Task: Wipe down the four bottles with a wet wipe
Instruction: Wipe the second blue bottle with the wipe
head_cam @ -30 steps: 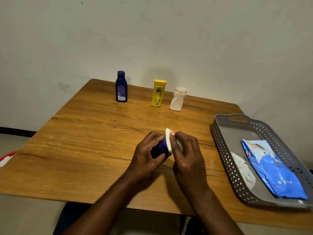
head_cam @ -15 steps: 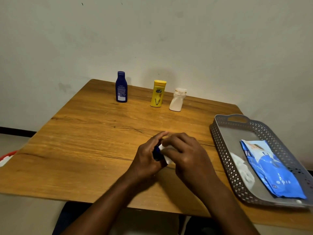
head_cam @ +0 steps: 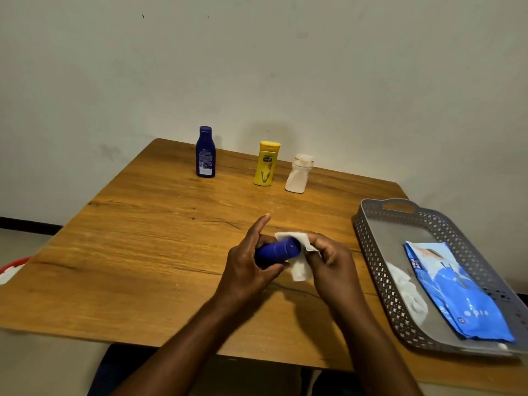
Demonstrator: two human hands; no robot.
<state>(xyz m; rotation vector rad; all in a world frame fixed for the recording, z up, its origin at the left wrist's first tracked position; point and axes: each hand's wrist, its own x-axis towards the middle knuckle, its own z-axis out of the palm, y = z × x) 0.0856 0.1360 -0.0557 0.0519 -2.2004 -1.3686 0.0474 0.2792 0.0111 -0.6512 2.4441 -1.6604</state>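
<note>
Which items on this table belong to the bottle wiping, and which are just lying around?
Part of the job: small blue bottle gripped in left hand; wet wipe pinched by right hand; tall blue bottle, yellow bottle, white bottle.

Just lying about: grey tray, blue wipes pack, crumpled white wipe, red-rimmed object.

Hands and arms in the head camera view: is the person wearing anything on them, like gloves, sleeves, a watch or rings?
Nothing shows on them. The left hand and right hand are bare, with no gloves. Both forearms are uncovered right down to the bottom edge of the picture, so no sleeves show. I see no watch, bracelet or ring on the parts in view; the wrists look plain.
</note>
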